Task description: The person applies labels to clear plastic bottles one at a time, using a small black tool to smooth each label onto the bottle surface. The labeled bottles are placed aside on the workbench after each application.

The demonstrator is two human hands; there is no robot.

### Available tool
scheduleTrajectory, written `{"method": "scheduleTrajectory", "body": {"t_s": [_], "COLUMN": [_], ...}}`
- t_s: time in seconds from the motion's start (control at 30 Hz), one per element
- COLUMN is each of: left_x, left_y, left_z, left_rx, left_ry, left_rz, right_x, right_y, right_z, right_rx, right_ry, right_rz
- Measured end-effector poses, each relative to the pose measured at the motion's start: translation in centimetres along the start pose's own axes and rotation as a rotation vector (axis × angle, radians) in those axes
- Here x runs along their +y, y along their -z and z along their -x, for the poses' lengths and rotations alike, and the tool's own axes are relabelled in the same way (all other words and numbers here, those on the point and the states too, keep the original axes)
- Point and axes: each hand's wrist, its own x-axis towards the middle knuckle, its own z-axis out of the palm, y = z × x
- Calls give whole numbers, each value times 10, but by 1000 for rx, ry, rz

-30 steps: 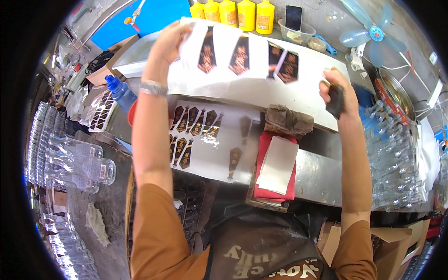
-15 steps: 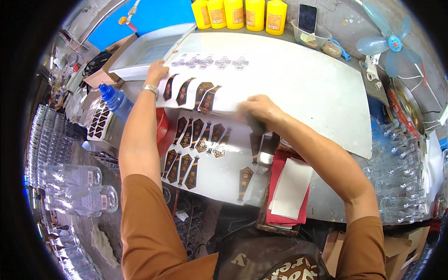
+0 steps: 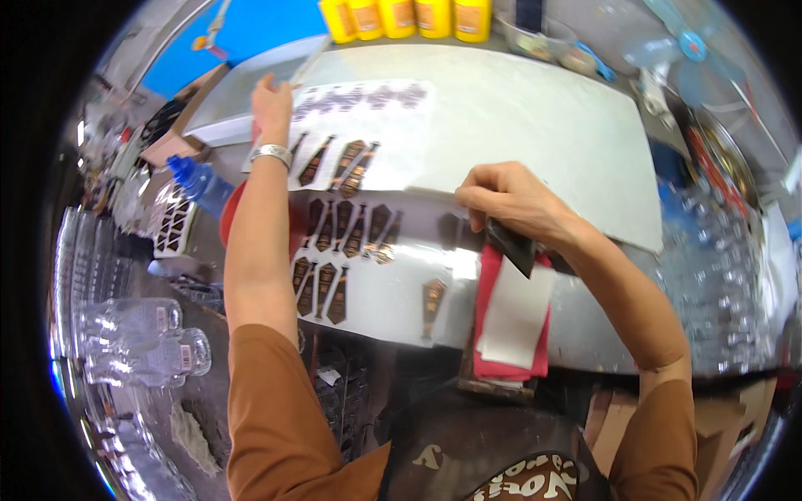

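Observation:
My left hand (image 3: 271,108) is at the left edge of a white label sheet (image 3: 409,150), its fingers partly apart and nothing visible in them. Purple printed labels run along the sheet's top, with dark pointed labels (image 3: 352,167) lower down. My right hand (image 3: 505,200) grips a dark flat scraper (image 3: 514,252), one corner pointing down, just off the sheet's right side. Nearer to me, a glossy sheet (image 3: 380,305) carries several dark tie-shaped labels (image 3: 327,292); one more label (image 3: 433,305) sits apart at its right.
Beneath the label sheet is a white board (image 3: 543,125). A tray (image 3: 251,96), blue bottle (image 3: 200,184) and red basin (image 3: 236,215) are at left. Yellow bottles (image 3: 434,18) line the back. Red cloth and white paper (image 3: 518,321) fill a box at right; glass bottles (image 3: 710,309) stand beyond.
My left hand has risen slightly toward the tray. The right hand has moved right and slightly up with the scraper, away from the label sheet. The whole view has shifted a little.

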Motion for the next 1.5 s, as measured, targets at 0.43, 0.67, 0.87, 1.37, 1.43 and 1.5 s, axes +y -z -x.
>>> {"method": "scheduleTrajectory", "body": {"t_s": [0.43,0.67,0.87,1.37,1.43,1.5], "left_x": [236,260,259,242,239,245], "left_y": [70,101,130,92,87,90], "left_z": [251,356,395,418,422,423], "left_rx": [-308,-580,-804,-1007,-938,-913], "left_ry": [-18,63,-10,218,321,375], "left_rz": [922,1027,928,916,1005,1015], "right_x": [65,170,134,84,103,113], "right_y": [206,217,165,25,-8,-41], "right_z": [330,288,271,114,136,168], "right_rx": [1238,1036,952,723,656,548], "right_ry": [-188,44,107,421,287,134], "right_rz": [1084,1027,864,250,114,86]}}
